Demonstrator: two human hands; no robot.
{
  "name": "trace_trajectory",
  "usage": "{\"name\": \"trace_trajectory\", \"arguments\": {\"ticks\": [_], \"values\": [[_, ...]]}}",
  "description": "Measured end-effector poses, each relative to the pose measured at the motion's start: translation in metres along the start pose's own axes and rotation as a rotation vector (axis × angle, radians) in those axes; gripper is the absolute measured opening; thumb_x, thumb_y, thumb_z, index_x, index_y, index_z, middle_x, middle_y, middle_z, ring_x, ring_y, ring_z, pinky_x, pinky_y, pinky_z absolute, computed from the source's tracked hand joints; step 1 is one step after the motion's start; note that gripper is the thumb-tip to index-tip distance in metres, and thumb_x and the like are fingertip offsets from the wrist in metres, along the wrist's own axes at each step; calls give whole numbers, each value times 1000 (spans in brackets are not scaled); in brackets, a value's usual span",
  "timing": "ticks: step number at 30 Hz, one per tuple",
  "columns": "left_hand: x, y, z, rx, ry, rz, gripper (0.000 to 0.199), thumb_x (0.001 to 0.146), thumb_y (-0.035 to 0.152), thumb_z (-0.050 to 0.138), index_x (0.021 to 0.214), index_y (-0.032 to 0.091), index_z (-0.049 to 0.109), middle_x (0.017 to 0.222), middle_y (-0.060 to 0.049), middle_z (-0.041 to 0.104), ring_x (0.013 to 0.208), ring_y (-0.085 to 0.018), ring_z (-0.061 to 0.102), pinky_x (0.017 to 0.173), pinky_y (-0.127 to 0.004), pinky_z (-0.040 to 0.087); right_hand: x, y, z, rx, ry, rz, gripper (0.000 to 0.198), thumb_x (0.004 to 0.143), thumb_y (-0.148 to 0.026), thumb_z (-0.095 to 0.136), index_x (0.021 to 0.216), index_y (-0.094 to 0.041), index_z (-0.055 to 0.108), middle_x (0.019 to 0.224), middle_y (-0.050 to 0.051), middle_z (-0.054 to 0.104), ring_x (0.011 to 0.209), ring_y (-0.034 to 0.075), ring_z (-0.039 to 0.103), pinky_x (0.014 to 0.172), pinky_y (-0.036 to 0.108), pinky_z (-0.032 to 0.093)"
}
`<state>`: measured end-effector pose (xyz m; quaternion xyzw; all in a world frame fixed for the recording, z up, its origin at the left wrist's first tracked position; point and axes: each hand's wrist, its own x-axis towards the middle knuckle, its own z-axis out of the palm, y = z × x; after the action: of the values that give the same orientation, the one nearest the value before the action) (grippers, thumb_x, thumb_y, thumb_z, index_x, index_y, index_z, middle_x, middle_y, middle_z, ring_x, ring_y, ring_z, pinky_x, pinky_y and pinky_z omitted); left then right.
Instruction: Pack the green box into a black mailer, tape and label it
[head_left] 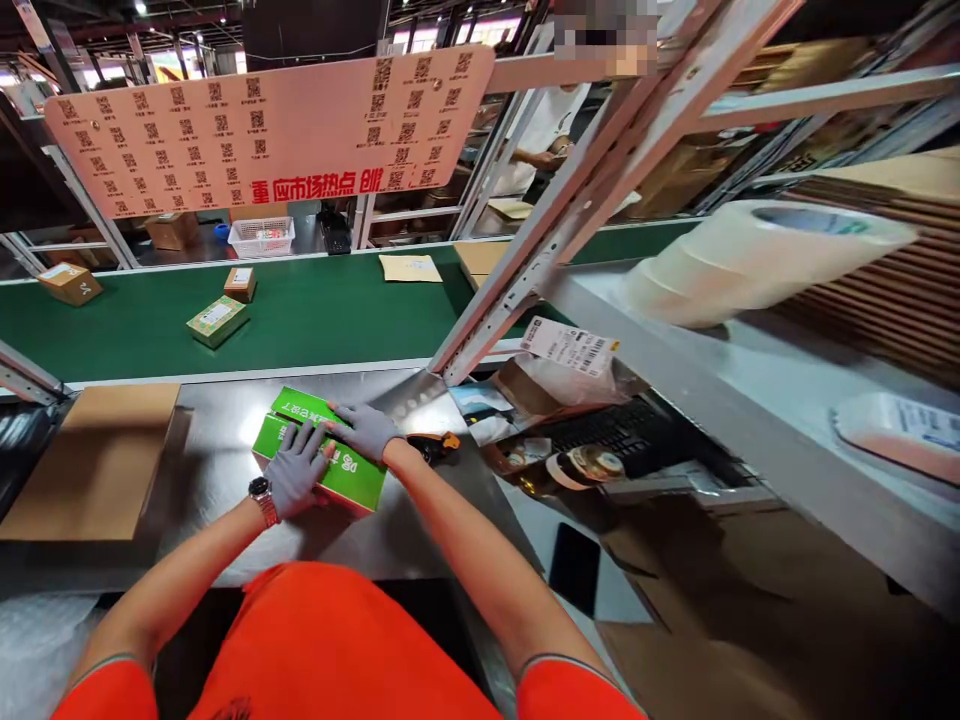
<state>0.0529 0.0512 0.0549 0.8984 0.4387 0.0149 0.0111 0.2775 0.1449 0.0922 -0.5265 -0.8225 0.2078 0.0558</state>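
Green and glossy, the box (pixel 319 447) under our hands lies flat on the steel worktop (pixel 217 450), just in front of the conveyor's near rail. Much of its top is hidden: our left hand (pixel 296 478), in a grey knit glove, lies palm down across the middle with the fingers spread wide, and our right hand (pixel 365 430), gloved the same, presses on the far right part with the fingers flat and a little apart. Neither hand curls around anything; both simply rest on the lid. White lettering runs along the top face, but the gloves cover part of it and we cannot read the rest. A paler seam appears to split the top lengthwise, though whether this is one box or two laid side by side we cannot tell. Its near side wall shows as a thin orange-tinged strip.

Just right of our right wrist, a black and orange tool (pixel 435 446) is half hidden by the forearm, so its kind stays unclear. A flat cardboard sheet (pixel 97 460) lies to the left on the worktop, cut off by a frame bar. On the green belt (pixel 337 310) beyond sit small parcels (pixel 217 320), well apart from our box.
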Motion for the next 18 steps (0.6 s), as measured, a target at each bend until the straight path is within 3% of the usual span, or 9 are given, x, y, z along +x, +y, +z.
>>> {"name": "trace_trajectory", "arguments": {"ticks": [3,8,13,18], "values": [[5,-2,1,40,-6,-29,106,84,54,88,171,15,42,182,-28,21,169,-50,21,133,-76,17,-8,2,-5,6,-42,49,67,111,-67,39,167,-32,54,152,12,71,128,30,71,103,36,53],[-5,-3,-6,58,-53,-41,98,90,54,82,170,13,44,182,-28,23,170,-50,19,134,-75,18,-31,-18,2,-104,49,104,61,113,-57,39,164,-32,57,142,16,73,126,33,68,102,42,50],[-17,-6,-15,53,-102,100,77,96,37,76,166,15,51,179,-27,32,170,-47,22,133,-76,20,-65,-40,22,-119,88,215,56,112,-51,42,163,-33,59,143,19,71,115,33,68,95,44,49],[-7,-9,-28,25,-111,179,76,94,28,72,166,13,51,179,-26,34,168,-48,26,135,-73,21,-74,-30,36,-28,177,246,56,111,-43,43,161,-24,61,141,19,71,117,33,67,100,44,50]]}}
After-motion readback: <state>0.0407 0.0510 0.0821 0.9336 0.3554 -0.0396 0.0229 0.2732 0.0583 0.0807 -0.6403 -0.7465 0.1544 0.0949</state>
